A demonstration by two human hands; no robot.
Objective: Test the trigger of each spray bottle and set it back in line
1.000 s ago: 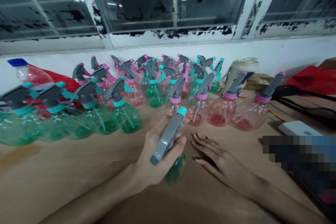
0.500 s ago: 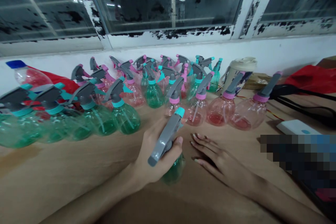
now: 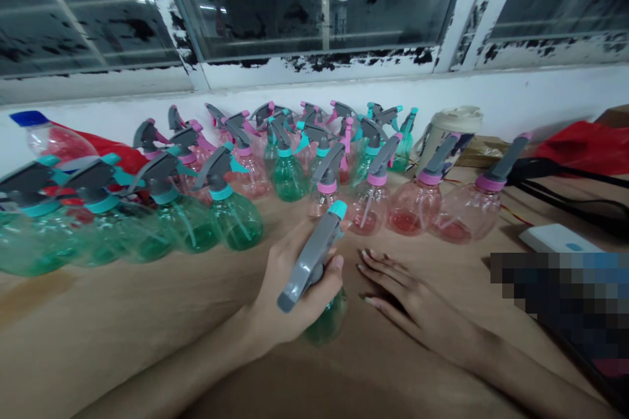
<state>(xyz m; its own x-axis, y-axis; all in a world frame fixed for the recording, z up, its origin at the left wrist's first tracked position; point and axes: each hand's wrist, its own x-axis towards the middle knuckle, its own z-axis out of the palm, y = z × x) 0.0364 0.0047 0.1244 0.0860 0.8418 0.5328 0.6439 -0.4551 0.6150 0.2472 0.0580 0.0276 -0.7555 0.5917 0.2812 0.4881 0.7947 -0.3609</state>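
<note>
My left hand (image 3: pixel 282 294) is wrapped round the neck of a green spray bottle (image 3: pixel 327 321) with a grey trigger head and a turquoise nozzle. The bottle's upper body is hidden behind my fingers and thumb. To its right, my right hand (image 3: pixel 410 298) lies on the table with the fingers stretched out, holding nothing. Beyond my hands stands a row of pink spray bottles (image 3: pixel 415 206) with pink collars. A row of green spray bottles (image 3: pixel 238 219) with turquoise collars stands to the left, each with some liquid low inside.
More pink and green spray bottles crowd the back along the wall. A lidded cup (image 3: pixel 445 137) stands behind the pink row. On the right are black straps (image 3: pixel 565 190), a white device (image 3: pixel 557 237) and a pixelated area. A blue-capped bottle (image 3: pixel 54 141) leans at far left.
</note>
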